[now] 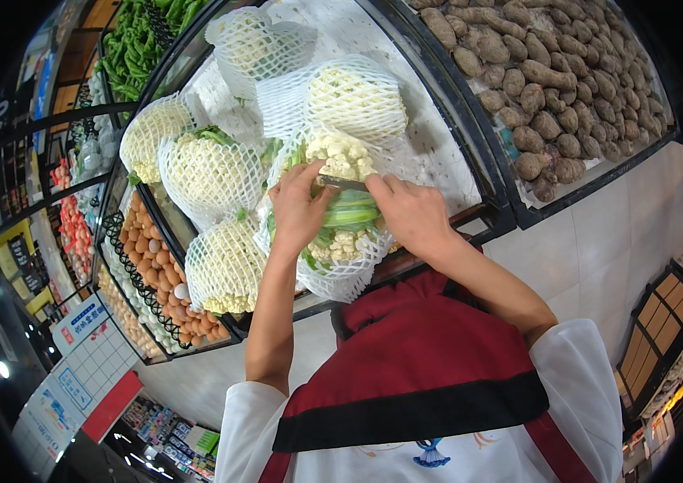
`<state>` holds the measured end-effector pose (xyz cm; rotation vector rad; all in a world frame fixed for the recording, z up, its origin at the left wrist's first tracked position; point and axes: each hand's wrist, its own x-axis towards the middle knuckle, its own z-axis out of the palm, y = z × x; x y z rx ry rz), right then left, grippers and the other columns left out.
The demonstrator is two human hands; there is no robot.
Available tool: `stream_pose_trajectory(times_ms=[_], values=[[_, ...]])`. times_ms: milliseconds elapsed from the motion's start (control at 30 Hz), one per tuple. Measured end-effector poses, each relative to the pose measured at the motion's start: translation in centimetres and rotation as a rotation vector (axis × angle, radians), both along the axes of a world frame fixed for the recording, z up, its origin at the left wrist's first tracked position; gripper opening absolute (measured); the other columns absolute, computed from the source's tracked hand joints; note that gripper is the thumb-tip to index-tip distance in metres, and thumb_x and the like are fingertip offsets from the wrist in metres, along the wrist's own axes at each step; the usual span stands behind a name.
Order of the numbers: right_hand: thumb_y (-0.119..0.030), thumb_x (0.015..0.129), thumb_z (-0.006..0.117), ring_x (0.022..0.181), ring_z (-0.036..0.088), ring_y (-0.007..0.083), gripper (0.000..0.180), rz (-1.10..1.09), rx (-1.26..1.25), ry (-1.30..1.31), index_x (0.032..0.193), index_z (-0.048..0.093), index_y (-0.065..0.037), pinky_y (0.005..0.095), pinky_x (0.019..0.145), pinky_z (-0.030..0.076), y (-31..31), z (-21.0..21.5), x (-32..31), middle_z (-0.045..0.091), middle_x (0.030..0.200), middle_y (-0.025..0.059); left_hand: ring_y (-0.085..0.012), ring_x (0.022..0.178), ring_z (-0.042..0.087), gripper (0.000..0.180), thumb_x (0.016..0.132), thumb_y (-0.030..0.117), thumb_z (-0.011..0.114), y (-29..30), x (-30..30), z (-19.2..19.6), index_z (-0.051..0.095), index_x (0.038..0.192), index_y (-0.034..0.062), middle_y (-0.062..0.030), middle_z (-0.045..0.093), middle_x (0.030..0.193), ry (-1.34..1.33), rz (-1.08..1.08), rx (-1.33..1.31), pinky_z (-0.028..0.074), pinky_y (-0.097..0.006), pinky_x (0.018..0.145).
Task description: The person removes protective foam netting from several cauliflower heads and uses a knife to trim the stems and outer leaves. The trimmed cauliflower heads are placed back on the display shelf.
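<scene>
A cut-open head of cauliflower (345,156) with green leaves and stalks (353,211) lies near the front of the display bin, in a white foam net (343,278). My left hand (300,205) is closed on the cauliflower's left side, its thumb and fingers bent at the florets. From my right hand (412,211), closed at the right, a narrow dark knife blade (343,183) runs across the cauliflower to my left fingertips. The knife's handle is hidden in the right hand. Netted cauliflowers (211,171) lie beside and behind it.
The bin's black rim (477,217) runs along the front and right. Brown taro (547,97) fill the bin at right. Eggs (152,253) stand at left, green peppers (134,50) at back left. My red apron (422,354) bulges against the bin's front.
</scene>
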<state>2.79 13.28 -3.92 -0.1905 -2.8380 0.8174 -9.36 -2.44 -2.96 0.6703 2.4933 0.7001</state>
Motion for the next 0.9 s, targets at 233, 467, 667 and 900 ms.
stream_pose_trajectory(times_ms=[233, 467, 667, 900], values=[[-0.006, 0.073, 0.058, 0.059, 0.063, 0.0198, 0.026, 0.026, 0.080, 0.068, 0.097, 0.050, -0.010, 0.0315, 0.046, 0.049, 0.6, -0.3, -0.4, 0.053, 0.073, 0.0043, -0.0231, 0.099, 0.053, 0.037, 0.077, 0.013, 0.070, 1.0, 0.0, 0.7, 0.063, 0.113, 0.0105, -0.0040, 0.058, 0.096, -0.003, 0.007, -0.082, 0.029, -0.038, 0.087], [-0.007, 0.072, 0.058, 0.059, 0.062, 0.0193, 0.027, 0.012, 0.132, 0.029, 0.098, 0.050, -0.011, 0.0307, 0.046, 0.049, 0.8, -0.7, -0.3, 0.052, 0.073, 0.0035, -0.0242, 0.097, 0.052, 0.035, 0.077, 0.016, 0.070, 1.6, 0.2, 0.9, 0.064, 0.112, 0.0112, -0.0042, 0.059, 0.095, 0.073, -0.059, -0.163, 0.030, -0.038, 0.085], [-0.007, 0.074, 0.057, 0.060, 0.063, 0.0188, 0.023, -0.024, 0.124, 0.026, 0.095, 0.049, -0.012, 0.0304, 0.047, 0.049, 1.2, -1.0, 0.0, 0.053, 0.072, 0.0025, -0.0239, 0.096, 0.052, 0.032, 0.079, 0.021, 0.069, 1.8, 0.3, 1.0, 0.065, 0.109, 0.0108, -0.0051, 0.059, 0.094, 0.091, -0.064, -0.171, 0.030, -0.039, 0.085], [-0.006, 0.075, 0.055, 0.059, 0.062, 0.0215, 0.020, -0.029, 0.087, -0.011, 0.094, 0.049, -0.011, 0.0330, 0.047, 0.048, 1.1, -1.3, 0.0, 0.055, 0.073, 0.0036, -0.0238, 0.097, 0.051, 0.028, 0.080, 0.020, 0.068, 1.9, 0.8, 1.0, 0.066, 0.106, 0.0108, -0.0055, 0.059, 0.096, 0.142, -0.068, -0.126, 0.028, -0.038, 0.084]])
